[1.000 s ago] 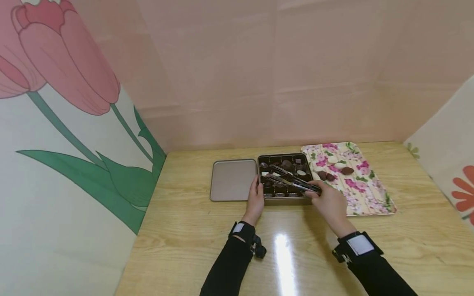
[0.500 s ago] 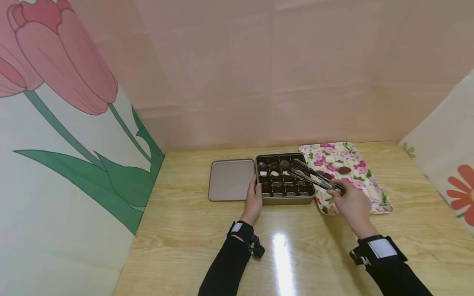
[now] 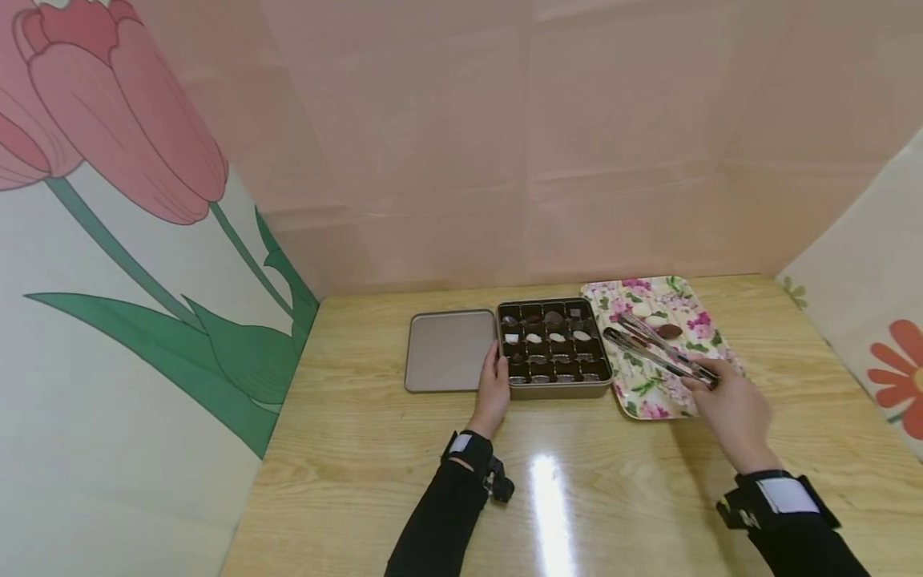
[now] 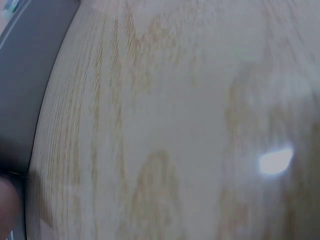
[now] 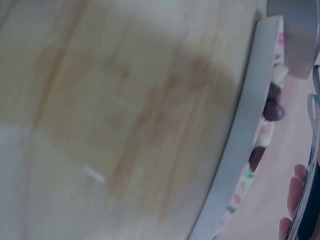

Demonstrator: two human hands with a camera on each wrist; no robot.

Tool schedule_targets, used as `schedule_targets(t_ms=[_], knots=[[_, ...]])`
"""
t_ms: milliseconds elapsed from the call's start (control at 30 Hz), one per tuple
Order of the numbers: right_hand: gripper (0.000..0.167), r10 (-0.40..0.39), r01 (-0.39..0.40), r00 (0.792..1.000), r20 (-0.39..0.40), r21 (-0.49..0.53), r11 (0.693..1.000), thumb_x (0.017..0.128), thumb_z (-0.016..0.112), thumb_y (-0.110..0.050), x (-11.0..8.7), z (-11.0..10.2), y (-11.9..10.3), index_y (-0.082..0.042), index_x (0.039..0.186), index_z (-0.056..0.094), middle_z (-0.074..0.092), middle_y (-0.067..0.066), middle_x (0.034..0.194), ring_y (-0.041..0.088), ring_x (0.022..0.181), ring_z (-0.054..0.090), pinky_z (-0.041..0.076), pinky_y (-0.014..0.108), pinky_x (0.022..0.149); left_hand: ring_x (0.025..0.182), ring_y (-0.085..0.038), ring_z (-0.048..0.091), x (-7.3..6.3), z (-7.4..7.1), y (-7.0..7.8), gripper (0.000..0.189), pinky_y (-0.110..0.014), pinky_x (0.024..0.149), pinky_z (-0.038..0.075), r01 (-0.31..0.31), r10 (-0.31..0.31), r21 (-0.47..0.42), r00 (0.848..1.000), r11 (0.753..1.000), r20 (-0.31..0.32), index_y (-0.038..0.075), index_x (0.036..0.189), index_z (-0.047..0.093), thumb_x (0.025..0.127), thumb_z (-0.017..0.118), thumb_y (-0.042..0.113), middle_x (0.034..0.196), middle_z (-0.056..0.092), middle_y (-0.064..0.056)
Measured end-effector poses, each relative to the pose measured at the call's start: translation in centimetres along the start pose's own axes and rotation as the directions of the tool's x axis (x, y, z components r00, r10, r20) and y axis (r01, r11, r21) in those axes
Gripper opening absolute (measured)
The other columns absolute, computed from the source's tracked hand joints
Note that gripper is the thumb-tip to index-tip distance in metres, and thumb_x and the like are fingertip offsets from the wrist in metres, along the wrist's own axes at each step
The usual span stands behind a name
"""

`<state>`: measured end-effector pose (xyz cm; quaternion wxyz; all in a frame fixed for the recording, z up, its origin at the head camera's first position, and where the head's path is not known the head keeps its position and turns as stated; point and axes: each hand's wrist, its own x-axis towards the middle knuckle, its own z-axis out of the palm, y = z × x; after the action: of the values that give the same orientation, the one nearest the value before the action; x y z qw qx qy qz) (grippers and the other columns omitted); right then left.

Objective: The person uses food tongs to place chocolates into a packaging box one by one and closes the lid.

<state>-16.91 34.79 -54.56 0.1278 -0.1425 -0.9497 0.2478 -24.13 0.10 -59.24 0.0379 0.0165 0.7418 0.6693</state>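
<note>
A shallow metal tin (image 3: 558, 393) with a dark divided insert holds dark and white chocolates in its back rows, one piece per compartment; the front compartments look dark. My left hand (image 3: 493, 394) rests along its left side, fingers straight and thumb at the front-left corner. Right of the tin, my right hand (image 3: 737, 413) grips metal tongs (image 3: 701, 373) by their dark handle end. The tong tips are spread above the floral tray (image 3: 652, 405), with nothing showing between them in the right wrist view. A dark oval chocolate (image 3: 671, 331) and white ones (image 3: 642, 309) lie on the tray.
The tin's flat grey lid (image 3: 450, 353) lies against the tin's left side. The wooden table (image 3: 346, 449) ends at a pink back wall (image 3: 433, 200). Several chocolates, including a round dark one (image 5: 273, 111), sit near the tray's edge in the right wrist view.
My right hand has moved right with the tongs, from over the tin to over the tray. A white piece now shows in the tin's second row at right. My left hand has stayed put.
</note>
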Motion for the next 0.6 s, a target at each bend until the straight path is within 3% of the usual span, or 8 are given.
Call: schedule_targets(t_ms=[167, 267, 367, 500, 600], knots=[[0.042, 0.015, -0.015, 1.0, -0.006, -0.033, 0.999, 0.092, 0.072, -0.024, -0.1, -0.4, 1.8, 0.001, 0.124, 0.062, 0.064, 0.016, 0.069, 0.02, 0.048, 0.045, 0.027, 0.033, 0.04, 0.146, -0.03, 0.025, 0.0, 0.0, 0.0, 0.052, -0.049, 0.117, 0.025, -0.015, 0.015, -0.008, 1.0, 1.0, -0.012, 0.013, 0.159, 0.023, 0.11, 0.035, 0.028, 0.161, 0.025, -0.011], [0.043, 0.02, -0.021, 1.0, -0.013, -0.062, 0.998, 0.092, 0.072, -0.027, -0.2, -0.4, 2.6, 0.002, 0.122, 0.062, 0.062, 0.016, 0.068, 0.021, 0.05, 0.046, 0.027, 0.034, 0.042, 0.146, -0.033, 0.024, -0.6, -0.1, 1.3, 0.051, -0.051, 0.117, 0.024, -0.012, 0.012, -0.02, 1.0, 1.0, -0.009, 0.009, 0.158, 0.022, 0.111, 0.034, 0.022, 0.161, 0.024, -0.015], [0.043, 0.04, -0.039, 0.999, 0.004, -0.072, 0.997, 0.092, 0.072, -0.027, -0.2, -0.3, 3.2, 0.002, 0.122, 0.062, 0.062, 0.018, 0.07, 0.022, 0.051, 0.047, 0.027, 0.034, 0.042, 0.146, -0.031, 0.024, -0.6, -0.1, 1.4, 0.051, -0.049, 0.117, 0.024, -0.001, 0.001, -0.012, 1.0, 1.0, -0.004, 0.01, 0.159, 0.021, 0.111, 0.033, 0.023, 0.161, 0.023, -0.013], [0.043, 0.064, -0.062, 0.998, 0.022, -0.08, 0.995, 0.092, 0.072, -0.026, -0.1, 0.0, 3.9, 0.002, 0.122, 0.062, 0.065, 0.02, 0.075, 0.023, 0.052, 0.049, 0.028, 0.035, 0.043, 0.147, -0.026, 0.024, 0.0, 0.0, 0.2, 0.052, -0.045, 0.117, 0.025, 0.004, -0.004, 0.008, 1.0, 1.0, 0.003, 0.016, 0.16, 0.021, 0.111, 0.033, 0.029, 0.162, 0.023, -0.007], [0.043, 0.076, -0.073, 0.997, 0.03, -0.088, 0.993, 0.091, 0.072, -0.026, -0.1, 0.2, 4.2, 0.002, 0.123, 0.062, 0.065, 0.021, 0.076, 0.025, 0.053, 0.051, 0.03, 0.036, 0.044, 0.147, -0.026, 0.024, 0.0, 0.0, 0.1, 0.052, -0.045, 0.118, 0.025, 0.008, -0.008, 0.01, 1.0, 1.0, 0.004, 0.016, 0.16, 0.021, 0.111, 0.032, 0.028, 0.162, 0.023, -0.006]])
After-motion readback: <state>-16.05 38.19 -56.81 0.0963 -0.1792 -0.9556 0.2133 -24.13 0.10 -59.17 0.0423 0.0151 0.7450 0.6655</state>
